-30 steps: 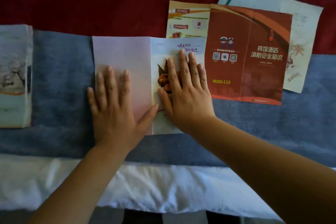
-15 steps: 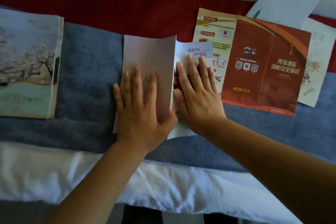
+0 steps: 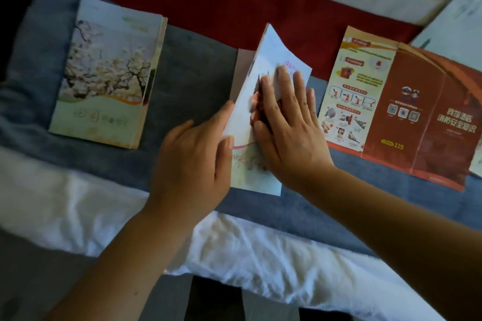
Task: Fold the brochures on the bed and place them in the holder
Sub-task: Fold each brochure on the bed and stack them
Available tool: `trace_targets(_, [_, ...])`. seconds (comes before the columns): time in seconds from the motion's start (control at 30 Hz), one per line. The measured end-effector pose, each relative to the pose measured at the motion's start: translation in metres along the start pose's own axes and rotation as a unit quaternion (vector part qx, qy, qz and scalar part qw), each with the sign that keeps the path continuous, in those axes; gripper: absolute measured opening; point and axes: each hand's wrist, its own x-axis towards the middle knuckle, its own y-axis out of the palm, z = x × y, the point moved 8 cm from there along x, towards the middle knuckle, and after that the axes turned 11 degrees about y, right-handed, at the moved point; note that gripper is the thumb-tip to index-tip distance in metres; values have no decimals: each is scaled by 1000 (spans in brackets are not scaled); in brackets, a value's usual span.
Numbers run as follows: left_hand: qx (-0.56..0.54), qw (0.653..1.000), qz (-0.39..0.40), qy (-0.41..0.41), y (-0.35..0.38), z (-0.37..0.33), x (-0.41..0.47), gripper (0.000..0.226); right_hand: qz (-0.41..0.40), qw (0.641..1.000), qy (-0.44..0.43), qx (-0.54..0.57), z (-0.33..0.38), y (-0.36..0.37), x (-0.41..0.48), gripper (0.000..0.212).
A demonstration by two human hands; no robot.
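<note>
1. I see the right hand lying flat, fingers straight, pressing the pale brochure onto the grey blanket.
2. The left hand pinches the brochure's raised left panel by its edge. I judge the fold half made, not yet creased.
3. The orange brochure lies unfolded just to the right.
4. Nothing looks filed yet. The blossom-printed item at left may be the holder; I cannot tell.

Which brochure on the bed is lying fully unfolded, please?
The orange-red brochure on the right: its three panels lie flat, while the pale brochure has one panel raised.
</note>
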Motion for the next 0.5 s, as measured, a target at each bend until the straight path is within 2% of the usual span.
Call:
trace_targets(0.17, [78, 996, -36, -18, -21, 27, -8, 52, -17, 999, -28, 4, 32, -2, 12, 62])
trace_targets(0.27, [125, 987, -50, -88, -32, 43, -13, 60, -25, 998, -49, 6, 52, -2, 22, 60])
trace_targets(0.37, [170, 976, -31, -133, -31, 58, -18, 68, -25, 997, -71, -21, 65, 7, 30, 57])
trace_targets(0.5, [191, 972, 13, -132, -14, 63, -23, 59, 0, 996, -62, -61, 61, 28, 39, 59])
